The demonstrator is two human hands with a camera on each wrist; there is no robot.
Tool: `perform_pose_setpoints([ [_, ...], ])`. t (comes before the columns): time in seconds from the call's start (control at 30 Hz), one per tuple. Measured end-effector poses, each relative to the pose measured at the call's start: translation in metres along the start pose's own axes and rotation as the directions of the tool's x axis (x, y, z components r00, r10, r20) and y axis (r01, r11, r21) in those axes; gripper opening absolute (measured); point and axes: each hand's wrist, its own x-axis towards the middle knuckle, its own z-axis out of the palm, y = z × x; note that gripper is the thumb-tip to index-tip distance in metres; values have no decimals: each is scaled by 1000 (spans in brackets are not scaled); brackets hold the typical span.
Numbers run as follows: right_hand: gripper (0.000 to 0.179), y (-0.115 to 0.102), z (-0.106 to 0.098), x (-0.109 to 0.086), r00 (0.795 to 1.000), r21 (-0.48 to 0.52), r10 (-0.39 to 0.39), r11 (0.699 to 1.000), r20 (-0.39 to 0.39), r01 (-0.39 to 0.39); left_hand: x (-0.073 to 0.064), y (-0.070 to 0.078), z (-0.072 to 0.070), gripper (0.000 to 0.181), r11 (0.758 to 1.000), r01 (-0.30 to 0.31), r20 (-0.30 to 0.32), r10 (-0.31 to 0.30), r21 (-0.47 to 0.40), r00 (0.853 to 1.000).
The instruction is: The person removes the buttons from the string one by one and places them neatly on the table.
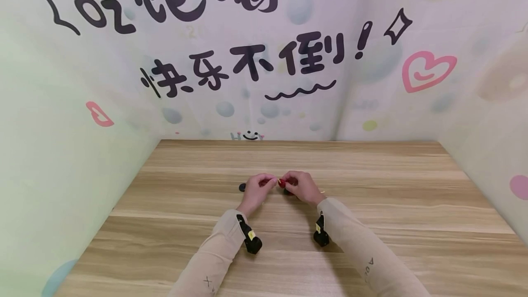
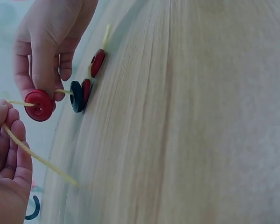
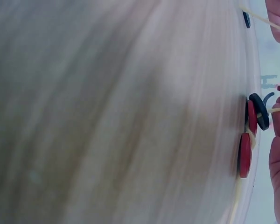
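A red button (image 2: 38,105) with a yellow string (image 2: 42,161) through one of its holes hangs between my hands. My right hand (image 1: 304,187) pinches this button at its edge between thumb and fingers. The left hand (image 1: 256,193) pinches the string just beside the button, and a loose string end hangs from those fingers. Further along the string, close to my right hand, are a dark button (image 2: 76,96), a red button (image 2: 86,89) against it and another red button (image 3: 244,155), all standing on edge at the table.
A separate dark button (image 1: 242,187) lies on the wooden table (image 1: 173,242) left of my left hand. Behind the table stands a printed wall (image 1: 247,113) with more wall at both sides. Each wrist wears a small black camera (image 1: 252,242).
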Motion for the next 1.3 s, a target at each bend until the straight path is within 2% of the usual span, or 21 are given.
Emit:
perform_pose_setpoints([
  [0.2, 6, 0, -2, -2, 1000, 21, 11, 1000, 28, -11, -1, -1, -1, 14, 1000, 10, -16, -10, 8, 1000],
  [0.37, 8, 1, -5, -2, 998, 62, 43, 997, 39, -45, -1, -5, -1, 15, 1000, -15, -6, 15, 15, 1000],
  [0.5, 8, 0, -7, -2, 998, 70, 51, 996, 34, -53, -2, -7, 0, 21, 1000, -26, 32, 26, -14, 999],
  [0.73, 6, -3, -8, -3, 999, 72, 29, 997, 24, -31, -2, -8, 6, 34, 998, 16, 126, -8, -60, 992],
  [0.87, 5, -2, -8, -3, 1000, 79, 19, 997, 11, -20, -2, -7, 10, 37, 998, 2, 153, 7, -63, 988],
  [0.97, 6, -1, -7, -3, 1000, 101, 12, 995, 5, -12, -4, -2, 11, 38, 996, -2, 164, 17, -92, 986],
  [1.1, 6, -1, -7, -2, 1000, 127, 10, 992, 1, -10, -10, 12, 9, 36, 992, -12, 158, 31, -125, 987],
  [1.2, 6, -3, -8, -3, 1000, 129, 13, 992, -5, -13, -15, 22, 7, 34, 993, -26, 146, 43, -115, 988],
  [1.3, 6, -3, -8, -3, 1000, 125, 17, 992, -10, -16, -17, 25, 5, 33, 995, -17, 134, 30, -98, 991],
])
